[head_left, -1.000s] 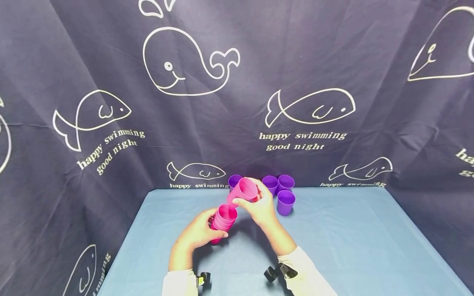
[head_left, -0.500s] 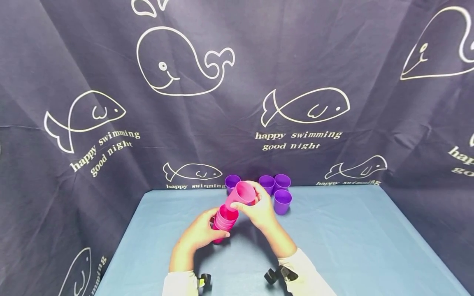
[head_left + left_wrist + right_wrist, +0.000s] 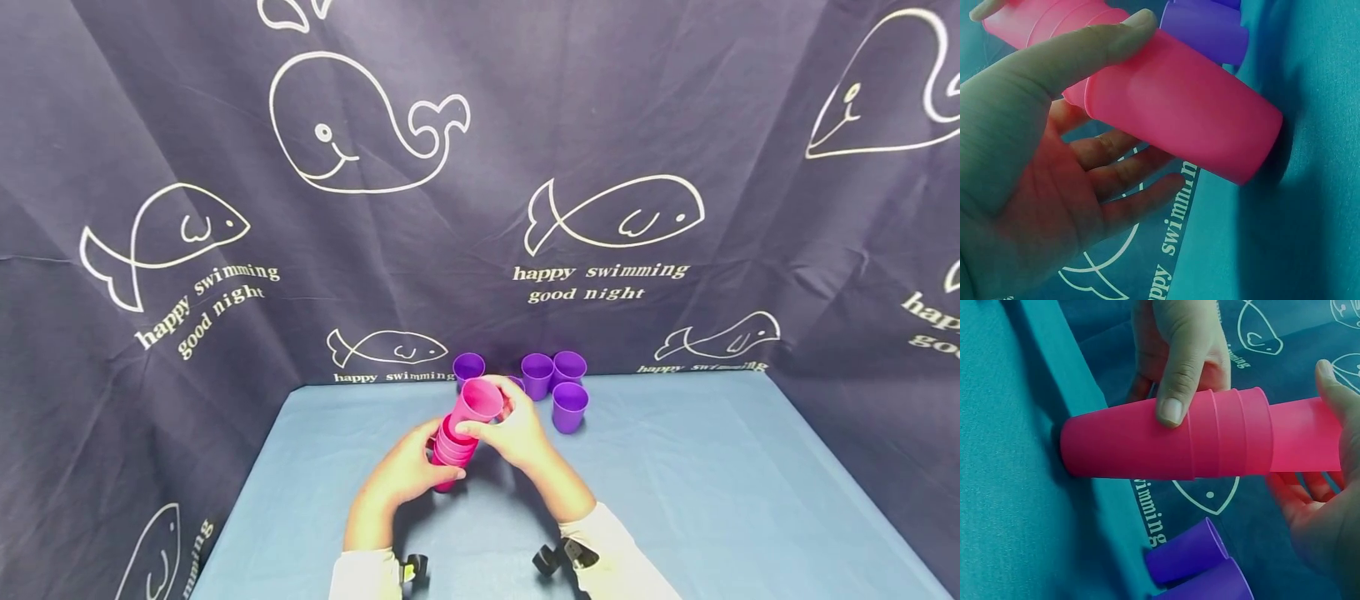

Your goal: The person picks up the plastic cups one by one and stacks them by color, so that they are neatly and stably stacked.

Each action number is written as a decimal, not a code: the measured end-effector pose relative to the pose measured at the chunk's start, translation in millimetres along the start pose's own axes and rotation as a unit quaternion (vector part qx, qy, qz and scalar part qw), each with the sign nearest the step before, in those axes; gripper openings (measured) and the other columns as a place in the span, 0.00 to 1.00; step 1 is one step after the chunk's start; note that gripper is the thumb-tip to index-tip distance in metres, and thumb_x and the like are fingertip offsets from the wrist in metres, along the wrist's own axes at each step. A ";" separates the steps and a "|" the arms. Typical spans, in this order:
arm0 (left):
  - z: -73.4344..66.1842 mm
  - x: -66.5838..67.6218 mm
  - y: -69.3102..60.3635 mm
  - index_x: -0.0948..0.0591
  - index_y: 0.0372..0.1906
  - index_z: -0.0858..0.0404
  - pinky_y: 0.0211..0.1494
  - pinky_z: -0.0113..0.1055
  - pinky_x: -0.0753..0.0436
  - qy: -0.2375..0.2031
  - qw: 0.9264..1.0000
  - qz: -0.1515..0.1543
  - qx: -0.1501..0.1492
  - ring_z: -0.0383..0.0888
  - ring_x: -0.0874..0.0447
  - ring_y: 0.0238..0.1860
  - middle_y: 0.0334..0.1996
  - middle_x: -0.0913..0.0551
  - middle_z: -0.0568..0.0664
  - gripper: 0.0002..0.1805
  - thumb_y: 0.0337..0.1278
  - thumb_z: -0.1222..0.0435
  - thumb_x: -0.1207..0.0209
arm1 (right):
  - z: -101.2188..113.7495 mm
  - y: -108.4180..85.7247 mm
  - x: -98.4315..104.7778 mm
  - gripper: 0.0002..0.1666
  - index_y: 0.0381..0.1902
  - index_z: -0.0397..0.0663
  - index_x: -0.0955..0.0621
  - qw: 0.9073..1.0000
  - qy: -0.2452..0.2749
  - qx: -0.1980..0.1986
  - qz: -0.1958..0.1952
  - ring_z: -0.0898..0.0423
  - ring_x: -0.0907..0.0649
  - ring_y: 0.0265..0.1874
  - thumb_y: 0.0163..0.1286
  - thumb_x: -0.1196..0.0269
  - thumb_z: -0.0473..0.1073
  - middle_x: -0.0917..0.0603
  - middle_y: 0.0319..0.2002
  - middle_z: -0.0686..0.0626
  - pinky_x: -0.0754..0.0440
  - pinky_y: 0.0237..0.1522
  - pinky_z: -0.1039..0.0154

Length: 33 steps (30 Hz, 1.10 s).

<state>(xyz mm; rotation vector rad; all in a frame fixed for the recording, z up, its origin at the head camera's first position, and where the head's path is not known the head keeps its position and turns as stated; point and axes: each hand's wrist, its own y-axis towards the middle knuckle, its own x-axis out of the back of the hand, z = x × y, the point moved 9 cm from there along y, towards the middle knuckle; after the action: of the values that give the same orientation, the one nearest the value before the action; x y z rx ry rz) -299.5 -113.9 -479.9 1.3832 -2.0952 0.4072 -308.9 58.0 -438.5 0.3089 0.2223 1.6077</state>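
Observation:
My left hand grips a stack of nested pink cups low on its side, thumb across the front and fingers behind. In the left wrist view the bottom cup stands close to the blue tabletop; whether it touches is hard to tell. Just above, my right hand holds a single pink cup between thumb and fingers. Its lower end sits inside the mouth of the stack, as the right wrist view shows with the upper cup partly inserted.
Several purple cups stand upright along the back: one at the left, a group to the right, and the nearest purple cup in front. Another is partly hidden behind my right hand. A dark printed curtain hangs behind the blue table.
My right hand has moved down and left, bringing its pink cup from above the stack into the stack's mouth. My left hand keeps its hold nearly in place. The head view has shifted slightly.

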 end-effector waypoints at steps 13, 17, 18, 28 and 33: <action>0.0 3.5 -1.1 0.21 0.58 0.52 0.53 0.38 0.15 0.005 1.000 -0.020 -0.002 0.39 0.15 0.45 0.46 0.14 0.43 0.32 0.46 0.60 0.19 | -12.1 -0.3 -13.7 0.40 0.62 0.44 0.18 0.999 -0.028 0.008 0.043 0.66 0.13 0.46 0.51 0.16 0.36 0.12 0.53 0.39 0.14 0.53 0.67; -1.1 3.8 -1.3 0.22 0.58 0.50 0.53 0.39 0.14 0.002 1.000 -0.023 -0.007 0.40 0.15 0.46 0.47 0.14 0.43 0.33 0.46 0.60 0.19 | -16.3 -1.9 -17.5 0.40 0.63 0.45 0.19 0.998 -0.034 0.001 0.058 0.66 0.14 0.47 0.51 0.16 0.36 0.12 0.54 0.40 0.15 0.54 0.68; -1.0 4.0 -1.4 0.22 0.58 0.50 0.54 0.39 0.15 0.001 1.000 -0.023 -0.005 0.40 0.15 0.46 0.48 0.14 0.43 0.33 0.46 0.60 0.19 | -17.6 -2.3 -18.8 0.40 0.63 0.45 0.19 0.998 -0.032 -0.001 0.063 0.66 0.14 0.47 0.51 0.17 0.36 0.12 0.54 0.41 0.15 0.54 0.68; -0.5 6.1 -1.2 0.23 0.58 0.50 0.56 0.42 0.15 0.006 1.000 -0.029 0.000 0.41 0.15 0.48 0.48 0.14 0.43 0.34 0.44 0.60 0.17 | -23.9 -4.7 -27.0 0.39 0.65 0.45 0.20 0.996 -0.020 -0.016 0.085 0.64 0.14 0.50 0.55 0.18 0.38 0.13 0.56 0.41 0.16 0.57 0.67; -0.3 6.5 -1.3 0.22 0.56 0.49 0.55 0.42 0.15 -0.005 1.000 -0.030 0.005 0.41 0.15 0.46 0.46 0.14 0.43 0.32 0.45 0.61 0.18 | -24.9 -6.8 -30.7 0.39 0.65 0.42 0.21 0.995 0.000 -0.019 0.099 0.65 0.14 0.51 0.55 0.19 0.37 0.14 0.57 0.39 0.17 0.59 0.68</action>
<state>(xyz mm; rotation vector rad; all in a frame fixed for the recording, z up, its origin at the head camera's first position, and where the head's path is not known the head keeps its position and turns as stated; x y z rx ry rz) -300.1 -119.0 -475.7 1.4517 -2.0566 0.3880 -309.4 28.9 -466.1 0.3093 0.1631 1.8064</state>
